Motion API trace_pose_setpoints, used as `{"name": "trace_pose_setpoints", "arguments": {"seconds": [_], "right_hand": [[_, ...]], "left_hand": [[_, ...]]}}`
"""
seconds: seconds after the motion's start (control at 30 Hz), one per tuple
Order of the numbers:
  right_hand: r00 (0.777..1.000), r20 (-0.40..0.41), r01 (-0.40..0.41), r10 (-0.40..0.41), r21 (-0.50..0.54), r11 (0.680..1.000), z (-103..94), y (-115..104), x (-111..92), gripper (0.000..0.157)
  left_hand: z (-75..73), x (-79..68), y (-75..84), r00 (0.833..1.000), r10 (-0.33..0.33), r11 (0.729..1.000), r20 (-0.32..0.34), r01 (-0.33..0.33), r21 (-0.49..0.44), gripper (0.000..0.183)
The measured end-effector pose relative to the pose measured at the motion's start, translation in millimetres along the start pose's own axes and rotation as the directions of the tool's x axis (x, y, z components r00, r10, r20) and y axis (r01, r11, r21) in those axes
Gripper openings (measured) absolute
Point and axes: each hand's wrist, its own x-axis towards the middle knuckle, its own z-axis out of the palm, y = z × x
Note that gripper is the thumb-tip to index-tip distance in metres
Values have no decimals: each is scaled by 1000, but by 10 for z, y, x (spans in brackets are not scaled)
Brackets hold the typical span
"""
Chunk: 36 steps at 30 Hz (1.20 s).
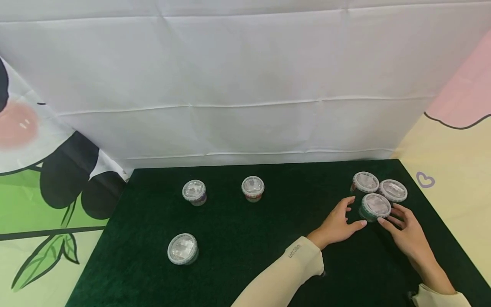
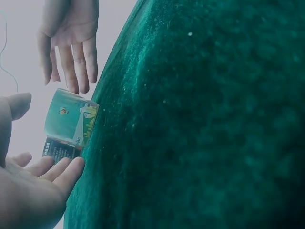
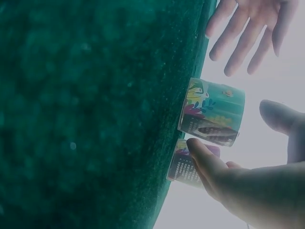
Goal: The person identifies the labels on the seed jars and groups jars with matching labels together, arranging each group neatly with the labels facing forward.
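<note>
A small green tub with a clear lid [image 1: 376, 206] stands on the dark green cloth at the right, in front of two similar lidded tubs, a back one [image 1: 365, 182] and a right one [image 1: 393, 190]. My left hand [image 1: 337, 224] is at its left side, thumb and fingers spread apart. On the other side my right hand [image 1: 409, 236] has its thumb near the tub's front and its fingers at the right. In the right wrist view, the green tub [image 3: 214, 112] shows a printed label, between the spread left fingers and the right hand [image 3: 252, 186].
Further left stand three more lidded tubs: one at the back middle [image 1: 252, 189], one at the back left [image 1: 194, 192] and one nearer the front [image 1: 183, 249]. A white cloth wall [image 1: 245, 128] rises behind the table; printed cloth hangs on both sides.
</note>
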Motion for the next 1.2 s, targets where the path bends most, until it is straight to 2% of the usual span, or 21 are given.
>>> {"name": "trace_pose_setpoints", "arguments": {"seconds": [0.2,0.6,0.83,1.2], "right_hand": [[1000,11,7,-7,-4,1000,19,18,1,70],[1000,22,2,-1,-28,1000,24,-10,30,69],[1000,8,3,-3,-21,1000,29,-29,46,68],[1000,5,0,0,-66,998,40,-43,86,66]], "left_hand": [[55,40,21,1000,-27,1000,9,27,-13,64],[103,96,93,999,-30,999,14,30,-14,59],[147,151,86,1000,-10,1000,21,9,22,58],[148,179,94,1000,-25,1000,17,25,6,56]]}}
